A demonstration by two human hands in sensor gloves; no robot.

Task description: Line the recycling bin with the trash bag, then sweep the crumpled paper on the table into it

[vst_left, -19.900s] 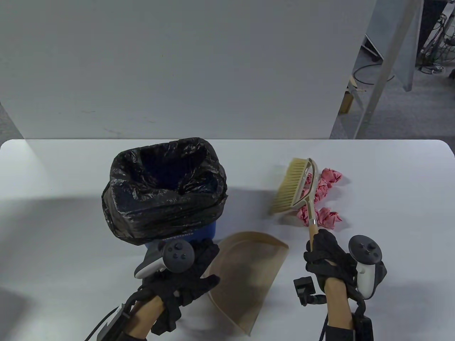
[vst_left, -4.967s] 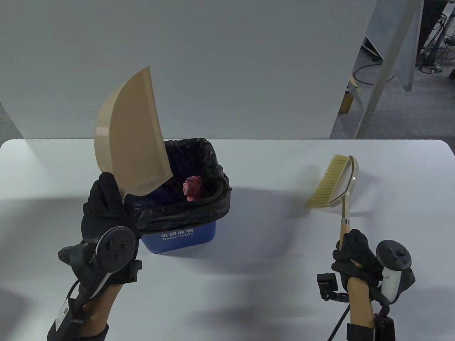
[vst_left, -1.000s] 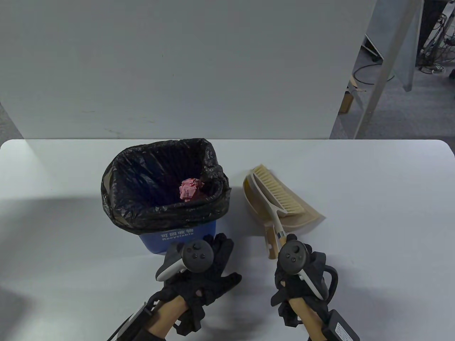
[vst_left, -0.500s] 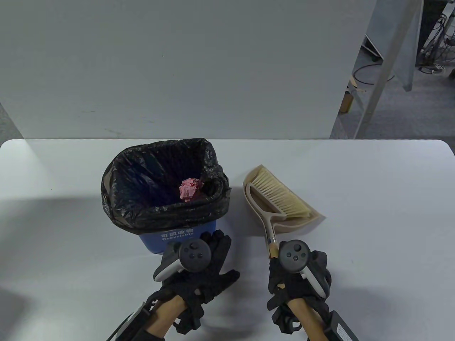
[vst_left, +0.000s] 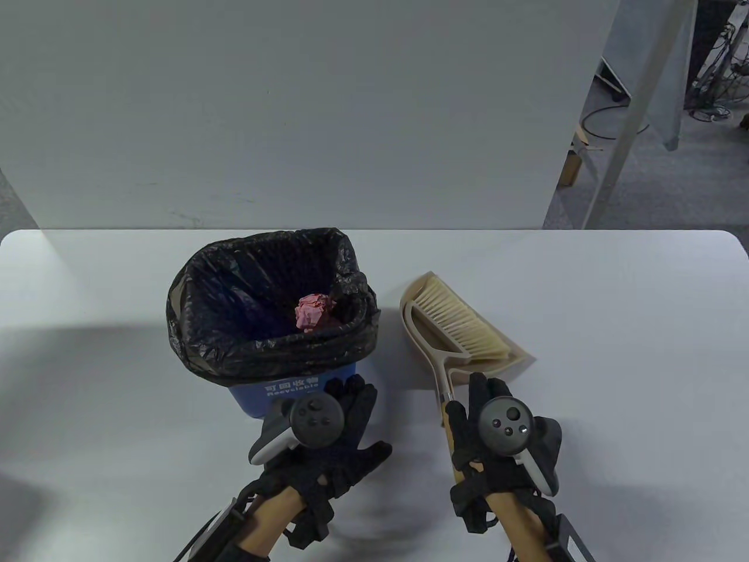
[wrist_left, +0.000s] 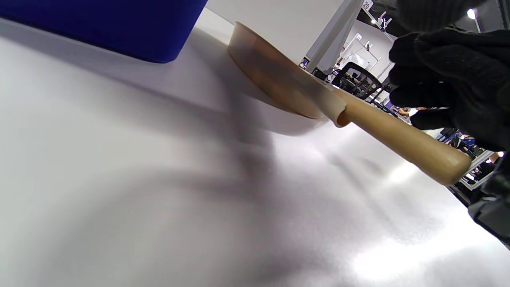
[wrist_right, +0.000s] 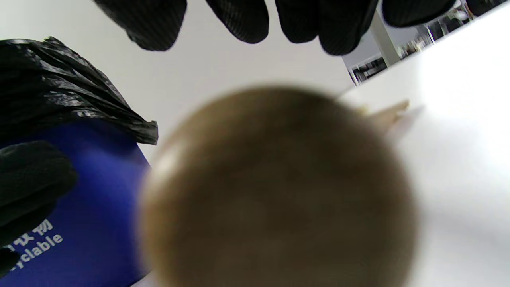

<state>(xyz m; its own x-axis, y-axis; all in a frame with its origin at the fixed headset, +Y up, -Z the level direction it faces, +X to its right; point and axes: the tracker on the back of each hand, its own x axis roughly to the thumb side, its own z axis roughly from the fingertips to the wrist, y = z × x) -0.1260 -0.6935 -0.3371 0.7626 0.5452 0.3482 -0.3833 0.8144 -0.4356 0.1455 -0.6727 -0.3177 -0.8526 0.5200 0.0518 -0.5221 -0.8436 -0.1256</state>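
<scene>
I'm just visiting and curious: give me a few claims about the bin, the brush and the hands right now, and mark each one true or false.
1. A black bag lines the blue bin. True.
2. Pink crumpled paper lies on the table beside the bin. False: it sits inside the bag.
3. The brush rests on the dustpan. True.
4. The right hand grips the brush in a closed fist. False: its fingers are straight, lying over the handle.
5. The left hand holds the dustpan up over the bin. False: it holds nothing, open near the bin's front; the dustpan lies on the table.
</scene>
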